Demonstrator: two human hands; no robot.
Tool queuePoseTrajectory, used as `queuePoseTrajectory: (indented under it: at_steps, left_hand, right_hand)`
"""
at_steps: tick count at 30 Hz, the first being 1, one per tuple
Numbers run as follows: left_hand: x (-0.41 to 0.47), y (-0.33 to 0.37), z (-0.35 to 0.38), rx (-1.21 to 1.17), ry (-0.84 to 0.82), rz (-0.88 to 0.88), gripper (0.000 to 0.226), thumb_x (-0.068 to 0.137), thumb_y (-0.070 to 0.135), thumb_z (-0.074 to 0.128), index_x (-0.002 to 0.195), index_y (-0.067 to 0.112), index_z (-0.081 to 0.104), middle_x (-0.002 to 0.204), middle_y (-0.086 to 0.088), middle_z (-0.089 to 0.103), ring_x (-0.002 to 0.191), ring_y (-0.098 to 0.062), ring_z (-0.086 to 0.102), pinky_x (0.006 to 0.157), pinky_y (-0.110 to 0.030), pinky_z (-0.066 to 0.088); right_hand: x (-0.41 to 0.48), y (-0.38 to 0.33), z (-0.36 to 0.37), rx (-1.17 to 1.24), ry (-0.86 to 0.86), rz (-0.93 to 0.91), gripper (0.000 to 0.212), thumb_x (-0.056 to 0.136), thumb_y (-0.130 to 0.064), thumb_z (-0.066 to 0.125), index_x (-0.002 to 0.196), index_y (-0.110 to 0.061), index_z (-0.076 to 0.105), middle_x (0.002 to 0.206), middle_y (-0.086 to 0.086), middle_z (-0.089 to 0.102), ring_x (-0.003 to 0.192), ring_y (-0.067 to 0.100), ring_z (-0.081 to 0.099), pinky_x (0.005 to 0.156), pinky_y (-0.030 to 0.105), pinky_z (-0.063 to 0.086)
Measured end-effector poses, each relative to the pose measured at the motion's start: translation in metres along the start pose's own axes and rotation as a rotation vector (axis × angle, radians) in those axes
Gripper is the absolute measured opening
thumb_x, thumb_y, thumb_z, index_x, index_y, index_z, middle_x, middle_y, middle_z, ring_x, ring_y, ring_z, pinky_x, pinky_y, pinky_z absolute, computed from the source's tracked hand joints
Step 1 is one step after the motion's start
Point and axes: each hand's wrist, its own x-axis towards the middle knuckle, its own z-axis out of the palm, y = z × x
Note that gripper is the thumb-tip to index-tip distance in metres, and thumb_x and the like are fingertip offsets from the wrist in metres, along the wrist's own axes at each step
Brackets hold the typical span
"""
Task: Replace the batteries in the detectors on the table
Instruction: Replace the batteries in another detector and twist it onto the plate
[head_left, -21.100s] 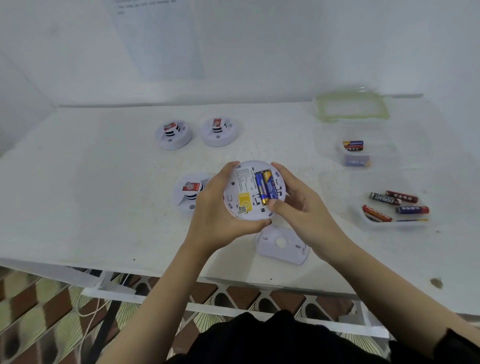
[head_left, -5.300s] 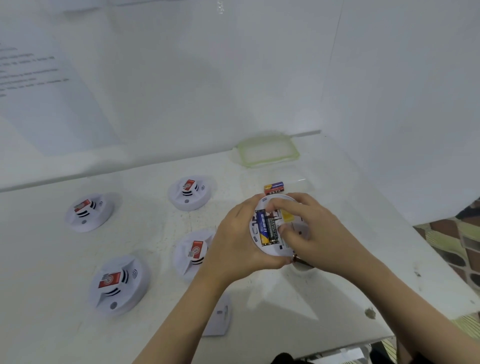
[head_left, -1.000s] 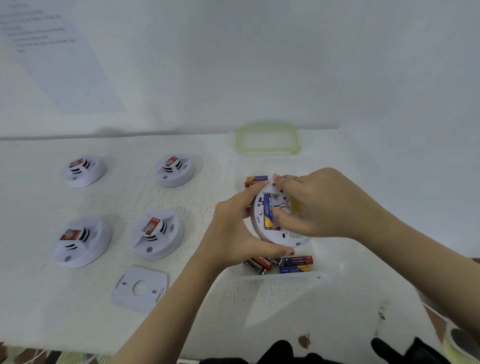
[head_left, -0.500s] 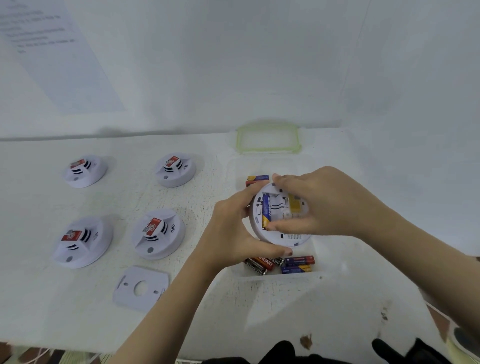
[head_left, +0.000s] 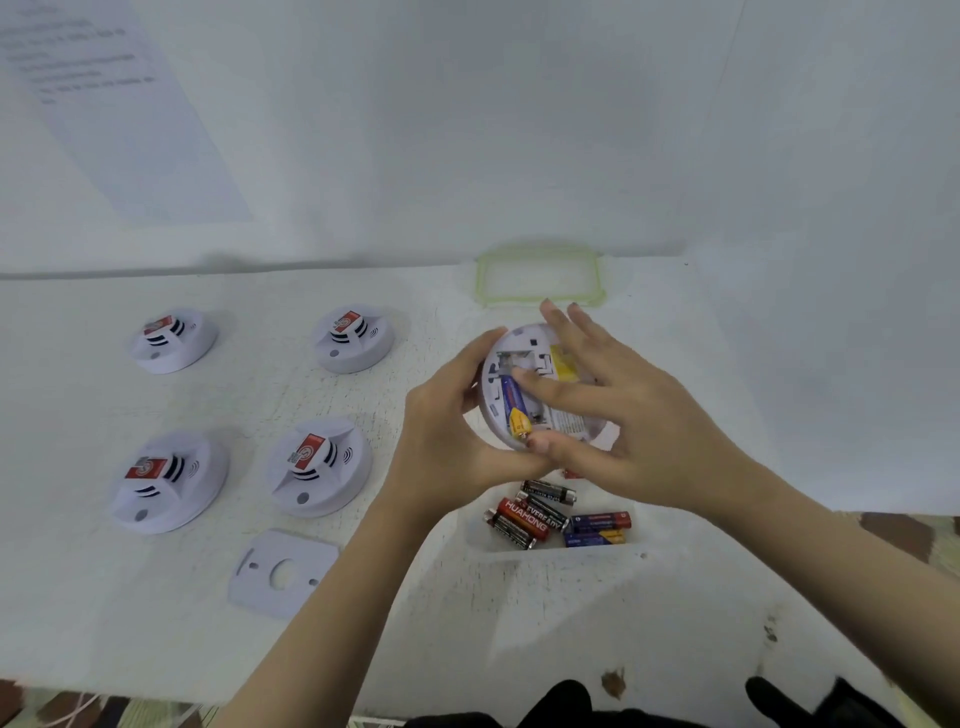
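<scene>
My left hand (head_left: 447, 447) grips a round white detector (head_left: 571, 426) by its left rim, held above the table with its open back facing me. One blue-and-yellow battery (head_left: 515, 405) lies in the compartment, and the slot beside it looks empty. My right hand (head_left: 623, 415) lies over the detector's right side, fingers spread, one fingertip touching the battery's upper end. Loose batteries (head_left: 556, 514) lie in a clear tray just below my hands. The detector's white back plate (head_left: 283, 571) lies flat on the table, lower left.
Several closed white detectors sit on the left of the table, among them a near one (head_left: 317, 467) and a far one (head_left: 353, 338). A green-rimmed lid (head_left: 540, 275) lies by the back wall. The table's front edge (head_left: 467, 712) runs just below my forearms.
My right hand has opened its fingers and now touches the blue battery with one fingertip. The detector has tilted slightly. My left hand keeps its hold.
</scene>
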Motion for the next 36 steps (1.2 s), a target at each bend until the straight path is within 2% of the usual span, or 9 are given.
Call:
queuePoseTrajectory:
  at_steps: [4, 7, 11, 16, 20, 22, 27, 32, 36]
  left_hand:
    - [0.002, -0.005, 0.001, 0.064, 0.023, 0.016, 0.091, 0.058, 0.03, 0.087, 0.132, -0.006, 0.048, 0.119, -0.006, 0.065, 0.107, -0.006, 0.064, 0.086, -0.02, 0.053]
    - [0.0, -0.008, 0.003, 0.107, 0.023, 0.004, 0.092, 0.058, 0.025, 0.09, 0.133, -0.005, 0.047, 0.12, -0.008, 0.064, 0.108, -0.011, 0.064, 0.088, -0.027, 0.055]
    - [-0.002, -0.009, 0.002, 0.148, 0.028, 0.02, 0.093, 0.058, 0.041, 0.085, 0.133, -0.001, 0.047, 0.122, -0.002, 0.063, 0.109, -0.008, 0.062, 0.088, -0.022, 0.053]
    - [-0.008, -0.019, -0.012, 0.117, 0.126, -0.044, 0.095, 0.052, 0.041, 0.087, 0.132, 0.009, 0.045, 0.122, 0.015, 0.056, 0.113, 0.003, 0.056, 0.088, -0.015, 0.05]
    - [-0.011, -0.024, -0.02, 0.121, 0.197, -0.079, 0.098, 0.046, 0.032, 0.095, 0.128, 0.015, 0.043, 0.119, 0.019, 0.054, 0.111, 0.011, 0.053, 0.089, -0.008, 0.046]
    - [-0.012, -0.023, -0.02, 0.11, 0.205, -0.076, 0.098, 0.045, 0.029, 0.095, 0.126, 0.016, 0.043, 0.118, 0.021, 0.053, 0.111, 0.012, 0.053, 0.09, -0.008, 0.044]
    - [-0.008, -0.013, -0.01, 0.036, 0.167, -0.068, 0.093, 0.047, 0.039, 0.087, 0.126, 0.017, 0.044, 0.12, 0.017, 0.057, 0.113, 0.0, 0.056, 0.09, -0.014, 0.046]
    - [0.004, -0.015, -0.005, 0.042, 0.106, -0.097, 0.098, 0.045, 0.041, 0.087, 0.127, 0.015, 0.041, 0.12, 0.016, 0.054, 0.111, 0.005, 0.054, 0.09, -0.012, 0.045]
    - [0.015, -0.024, -0.018, 0.166, 0.045, -0.107, 0.112, 0.044, 0.05, 0.086, 0.138, 0.016, 0.037, 0.121, 0.018, 0.047, 0.112, 0.015, 0.044, 0.092, -0.003, 0.037]
  right_hand:
    - [-0.002, -0.008, 0.012, 0.175, 0.05, 0.138, 0.064, 0.077, -0.068, 0.052, 0.122, -0.023, 0.062, 0.156, 0.0, 0.016, 0.146, 0.023, 0.012, 0.116, 0.053, 0.014]
    - [-0.002, -0.014, 0.018, 0.238, 0.122, 0.2, 0.054, 0.074, -0.06, 0.061, 0.113, -0.023, 0.068, 0.155, -0.001, 0.022, 0.144, 0.022, 0.019, 0.113, 0.055, 0.021]
    - [-0.005, -0.02, 0.015, 0.424, 0.21, 0.276, 0.026, 0.082, -0.043, 0.056, 0.103, -0.034, 0.069, 0.15, -0.006, 0.035, 0.136, 0.007, 0.033, 0.108, 0.03, 0.037]
    - [-0.026, -0.012, 0.011, 0.339, 0.205, 0.314, 0.02, 0.085, -0.042, 0.053, 0.089, -0.033, 0.071, 0.143, -0.011, 0.044, 0.133, 0.002, 0.035, 0.106, 0.012, 0.025]
    - [-0.048, 0.0, 0.013, 0.189, -0.039, 0.327, 0.022, 0.08, -0.048, 0.051, 0.082, -0.038, 0.071, 0.147, -0.01, 0.038, 0.141, 0.009, 0.021, 0.113, 0.033, 0.02]
    - [-0.05, 0.0, 0.014, 0.186, -0.098, 0.361, 0.021, 0.077, -0.05, 0.051, 0.083, -0.042, 0.07, 0.146, -0.01, 0.039, 0.141, 0.008, 0.019, 0.113, 0.037, 0.018]
    - [-0.022, -0.014, 0.002, 0.483, 0.08, 0.494, 0.021, 0.09, -0.037, 0.057, 0.108, -0.046, 0.054, 0.116, -0.026, 0.06, 0.113, -0.011, 0.05, 0.089, 0.008, 0.037]
    - [0.008, -0.008, 0.002, 0.718, 0.078, 0.588, 0.037, 0.089, -0.02, 0.061, 0.123, -0.031, 0.051, 0.091, -0.002, 0.075, 0.088, 0.009, 0.069, 0.085, 0.035, 0.052]
    - [0.03, -0.001, -0.002, 0.726, 0.024, 0.593, 0.029, 0.091, -0.017, 0.06, 0.119, -0.026, 0.057, 0.082, -0.001, 0.075, 0.075, 0.011, 0.07, 0.073, 0.017, 0.05]
